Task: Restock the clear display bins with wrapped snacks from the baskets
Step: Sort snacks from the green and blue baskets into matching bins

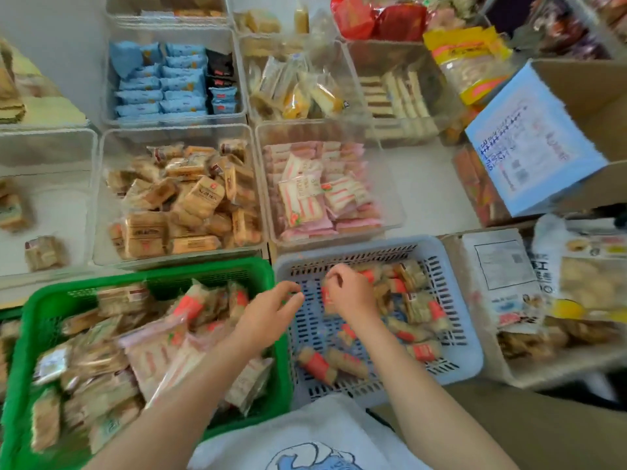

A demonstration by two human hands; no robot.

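Small wrapped snacks with red labels (420, 351) are lying scattered in the pale blue slotted plastic basket (454, 334), mostly along its right side and near edge. Blur is making the print on the wrappers unreadable. The right hand (349, 293) is reaching into this basket, fingers curled round one red-labelled snack; most of that snack is hiding under the hand. The left hand (271, 310) is hovering over the seam between the blue basket and the green plastic basket (40, 300), fingers loosely spread, gripping nothing. The green basket is holding a heap of tan and pink wrapped snacks, cut off at the left. Beyond the baskets, a clear bin of tan snacks (179, 198) and a clear bin of pink-striped snacks (325, 195) are sitting side by side.
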